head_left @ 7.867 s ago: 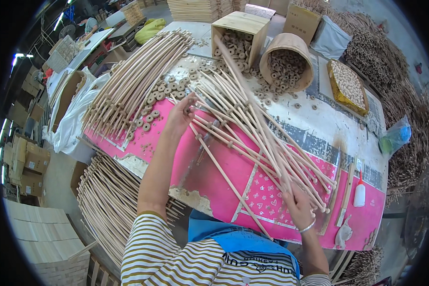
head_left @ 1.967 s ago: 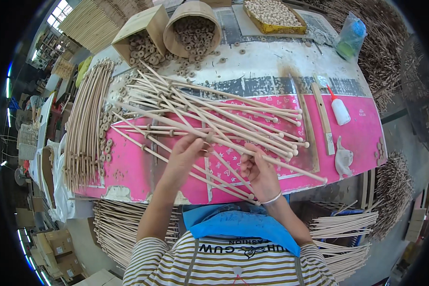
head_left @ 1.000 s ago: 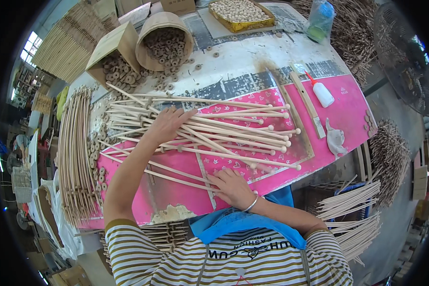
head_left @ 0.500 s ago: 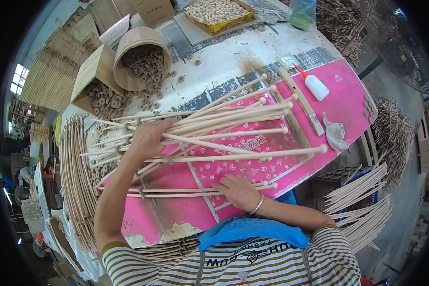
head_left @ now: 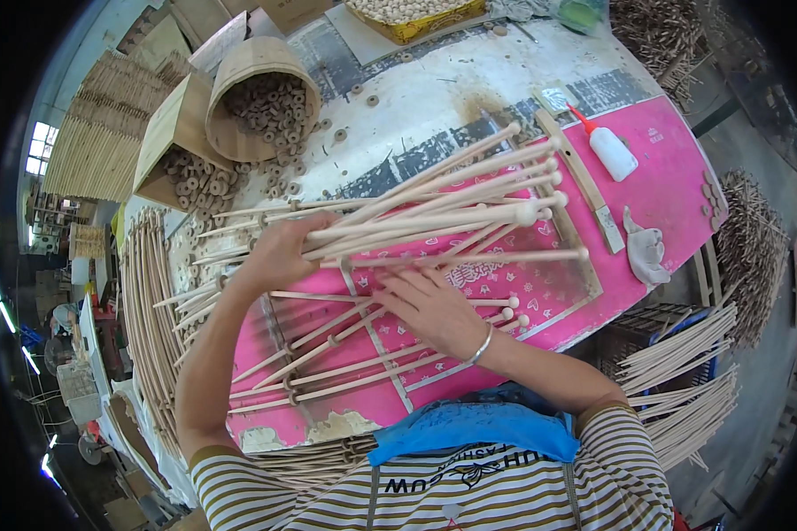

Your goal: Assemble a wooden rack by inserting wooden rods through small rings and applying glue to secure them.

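Observation:
My left hand (head_left: 279, 252) grips a bundle of long pale wooden rods (head_left: 443, 199), lifted off the table with the knobbed ends fanning toward the right. My right hand (head_left: 434, 310) lies flat just below the bundle, fingers spread over a few rods (head_left: 345, 367) that rest on the pink table cover (head_left: 655, 168). Those lower rods carry small wooden rings near their ends.
A round wooden tub (head_left: 261, 97) and a cardboard box (head_left: 181, 159) of wooden rings stand at the back left. A glue bottle (head_left: 611, 152), a flat wooden strip (head_left: 580, 177) and a rag (head_left: 645, 252) lie at the right. Curved stick bundles (head_left: 150, 310) line the left edge; more rods (head_left: 682, 380) lie at the lower right.
My left hand has gathered the scattered rods into one bundle and raised it. My right hand has stayed on the lower rods. The view has tilted as my head turned.

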{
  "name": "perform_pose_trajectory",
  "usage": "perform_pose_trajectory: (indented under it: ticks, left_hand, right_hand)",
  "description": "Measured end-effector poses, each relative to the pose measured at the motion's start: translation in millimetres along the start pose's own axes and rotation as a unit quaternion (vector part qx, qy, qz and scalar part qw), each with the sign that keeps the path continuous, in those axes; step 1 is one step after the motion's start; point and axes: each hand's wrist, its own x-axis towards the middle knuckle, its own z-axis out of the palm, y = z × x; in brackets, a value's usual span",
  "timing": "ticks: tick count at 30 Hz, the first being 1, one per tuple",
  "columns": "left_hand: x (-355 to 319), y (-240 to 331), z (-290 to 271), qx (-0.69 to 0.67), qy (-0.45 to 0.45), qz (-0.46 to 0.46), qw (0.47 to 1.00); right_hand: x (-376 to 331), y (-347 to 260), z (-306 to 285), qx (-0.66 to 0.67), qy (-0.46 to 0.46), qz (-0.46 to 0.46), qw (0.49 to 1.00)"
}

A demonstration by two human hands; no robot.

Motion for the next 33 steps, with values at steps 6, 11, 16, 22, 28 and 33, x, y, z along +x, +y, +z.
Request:
perform_pose_trajectory:
  ticks: [6, 11, 16, 22, 28, 33]
  left_hand:
    - [2, 26, -37, -0.050, 0.003, -0.012, 0.999]
    - [17, 24, -71, 0.032, 0.080, -0.050, 0.995]
    - [61, -10, -53, 0.178, 0.173, -0.056, 0.967]
    - [97, -61, -23, 0.202, 0.192, -0.078, 0.957]
    - [123, -64, -11, 0.172, 0.151, -0.066, 0.971]
    - [144, -81, -11, 0.140, 0.082, -0.067, 0.984]
  right_hand:
    - [12, 26, 36, -0.038, 0.046, 0.020, 0.998]
    - [38, 26, 4, -0.003, 0.066, 0.022, 0.998]
    - [83, 56, 33, -0.072, 0.134, 0.084, 0.985]
    - [87, 55, 34, -0.018, -0.010, 0.080, 0.997]
    - [89, 63, 33, -0.088, 0.020, 0.082, 0.993]
    - [99, 69, 34, -0.083, 0.028, 0.065, 0.994]
